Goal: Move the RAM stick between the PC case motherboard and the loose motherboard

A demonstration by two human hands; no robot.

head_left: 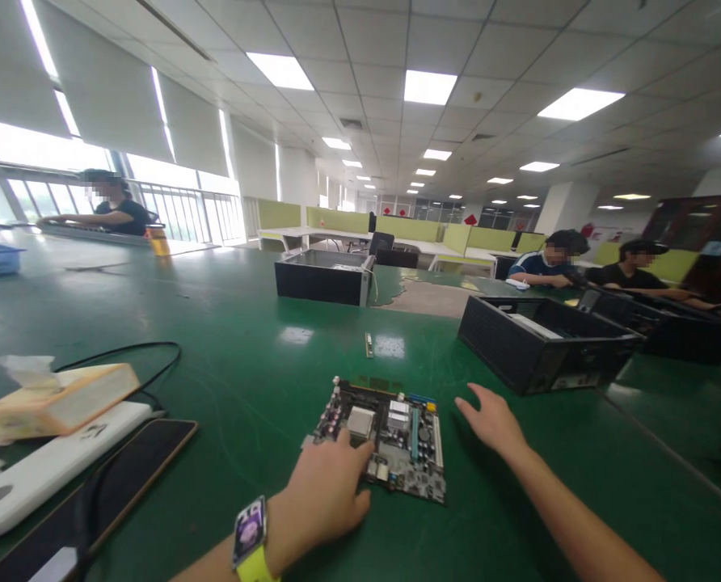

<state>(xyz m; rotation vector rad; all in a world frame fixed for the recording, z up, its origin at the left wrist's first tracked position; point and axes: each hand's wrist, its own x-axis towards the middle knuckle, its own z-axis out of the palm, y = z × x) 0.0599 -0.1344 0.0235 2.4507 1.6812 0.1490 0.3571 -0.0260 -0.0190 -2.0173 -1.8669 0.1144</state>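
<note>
A motherboard [390, 449] lies flat on the green table in front of me, with a square silver processor socket area, a pale heatsink and coloured slots. Over its near left part rests my left hand [330, 485], palm down, fingers apart and seeming to touch the board; some fingertips are hard to make out. On that wrist is a watch with a yellow-green band. My right hand [491, 416] hovers just right of the board, open, holding nothing. Beyond the board's far edge lies a memory stick [368, 346].
Open black computer cases stand at the back [321, 279] and right [536, 347]. On the left are a tissue box [63, 400], a white power strip [63, 469], a dark phone-like slab [136, 461] and a black cable. Several people sit at the table's far sides.
</note>
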